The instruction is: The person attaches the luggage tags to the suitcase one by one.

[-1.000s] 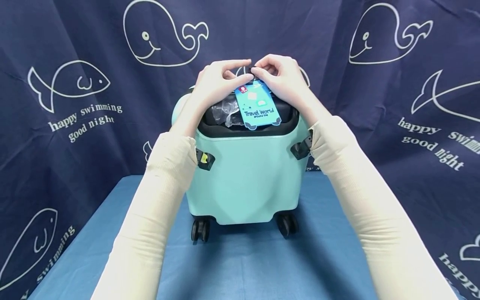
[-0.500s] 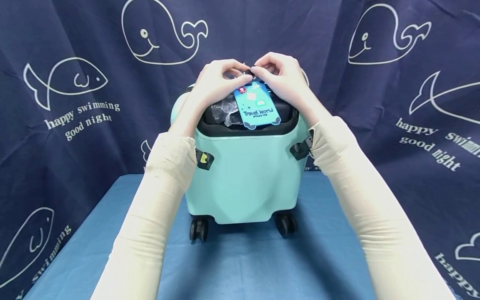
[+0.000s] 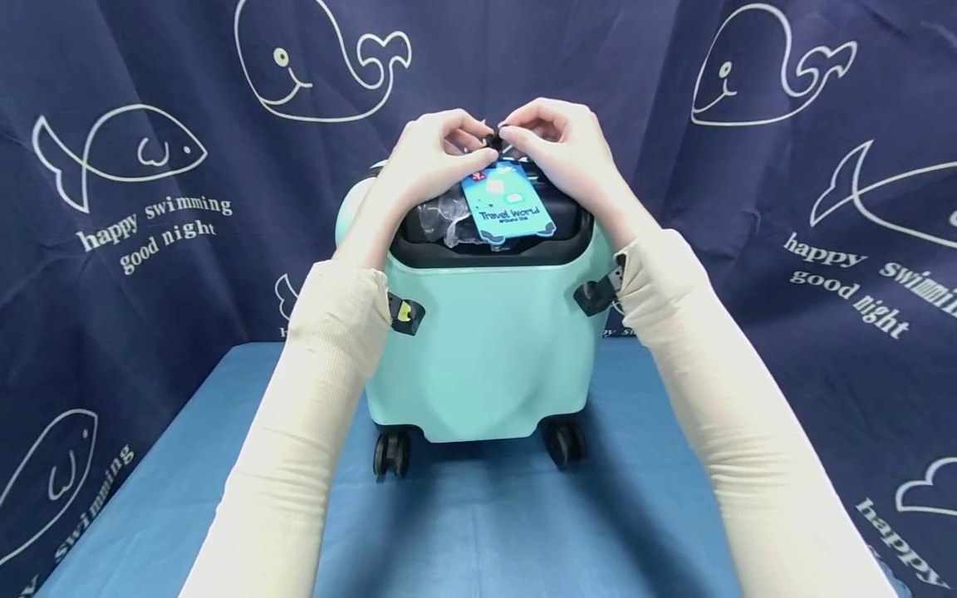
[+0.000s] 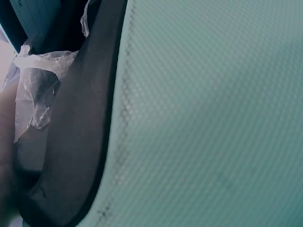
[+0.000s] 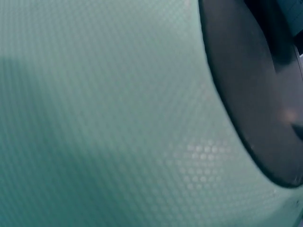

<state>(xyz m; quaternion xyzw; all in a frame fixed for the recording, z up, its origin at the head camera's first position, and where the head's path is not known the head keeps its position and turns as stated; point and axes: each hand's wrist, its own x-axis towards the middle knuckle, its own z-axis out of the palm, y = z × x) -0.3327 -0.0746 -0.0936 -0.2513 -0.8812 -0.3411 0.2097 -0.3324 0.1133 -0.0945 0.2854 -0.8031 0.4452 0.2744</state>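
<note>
A mint-green suitcase (image 3: 486, 349) stands upright on its black wheels. Over its top hangs a blue luggage tag (image 3: 508, 203) printed "Travel World". My left hand (image 3: 434, 158) pinches a small black strap (image 3: 493, 141) at the tag's upper end between thumb and fingers. From the other side my right hand (image 3: 564, 154) pinches the same strap, fingertips close to the left ones. Clear plastic wrap (image 4: 35, 90) clings to the black handle recess (image 4: 80, 118) in the left wrist view. The right wrist view is mostly textured shell (image 5: 104, 118) and black trim (image 5: 236, 85), without the fingertips.
Black latches sit on both sides of the shell, the left one (image 3: 406, 314) with a yellow spot and the right one (image 3: 596, 295) near the sleeve. Blue cloth (image 3: 478, 531) covers the table. A navy curtain (image 3: 463, 50) with whale drawings hangs close behind.
My left index finger, straighter before, has bent down to the strap. Both hands and the tag have risen slightly. The whole scene has drifted a little left and up in the head view.
</note>
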